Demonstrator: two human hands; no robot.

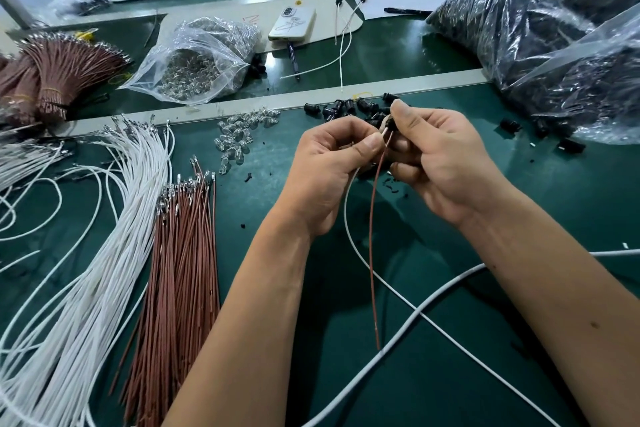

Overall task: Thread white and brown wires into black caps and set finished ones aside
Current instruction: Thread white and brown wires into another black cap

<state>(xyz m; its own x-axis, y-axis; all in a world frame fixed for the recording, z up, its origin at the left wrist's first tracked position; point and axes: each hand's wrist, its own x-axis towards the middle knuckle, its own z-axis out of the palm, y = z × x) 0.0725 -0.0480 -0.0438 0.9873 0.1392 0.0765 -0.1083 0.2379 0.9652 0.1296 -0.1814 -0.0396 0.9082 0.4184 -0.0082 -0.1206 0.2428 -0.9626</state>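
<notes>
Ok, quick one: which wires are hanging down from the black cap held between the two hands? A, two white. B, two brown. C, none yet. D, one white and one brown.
D: below the black cap, pinched in the right hand, one brown wire and one white wire trail down past the left hand.

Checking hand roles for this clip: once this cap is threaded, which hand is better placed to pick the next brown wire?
Probably the left hand: the loose brown wire bundle lies on its side, while the right hand pinches the small black plastic cap.
</notes>
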